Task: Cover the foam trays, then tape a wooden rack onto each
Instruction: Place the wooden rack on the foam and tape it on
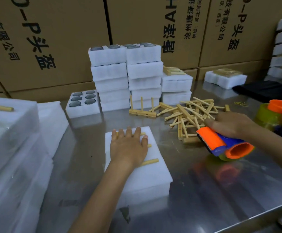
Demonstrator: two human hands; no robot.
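Note:
A covered white foam tray (147, 175) lies on the steel table in front of me. A wooden rack (149, 161) lies flat on its lid, mostly hidden under my left hand (128, 147), which presses it down with straight fingers. My right hand (230, 125) grips an orange and blue tape dispenser (224, 145) just right of the tray, its toothed edge facing the tray.
A pile of wooden racks (187, 113) lies behind the dispenser. Stacked foam trays (126, 76) stand at the back, with an uncovered tray of glasses (83, 103) beside them. Foam lids (11, 140) are heaped at left. A second tape dispenser (278, 115) sits far right. Cardboard boxes (53, 39) wall the back.

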